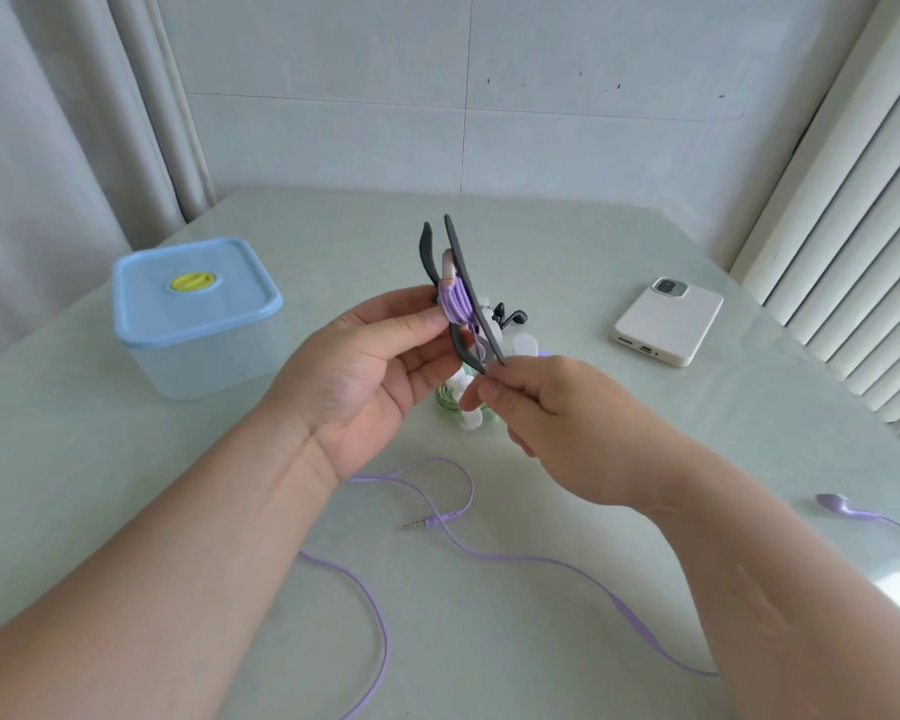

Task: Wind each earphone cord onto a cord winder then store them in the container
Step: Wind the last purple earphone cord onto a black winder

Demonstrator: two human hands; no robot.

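Purple cord [454, 304] — light, limp, likely springy — is coiled on the soft grey winder [463, 272]. Left grip [370, 366] pinches the coil; right grip [536, 402], just below, pinches the winder's lower flap. Best held at the core, lest turns slip off.

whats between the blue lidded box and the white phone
Head view: the left hand and right hand hold a dark cord winder wound with purple cord; beneath it lies a small pile of winders and earphones.
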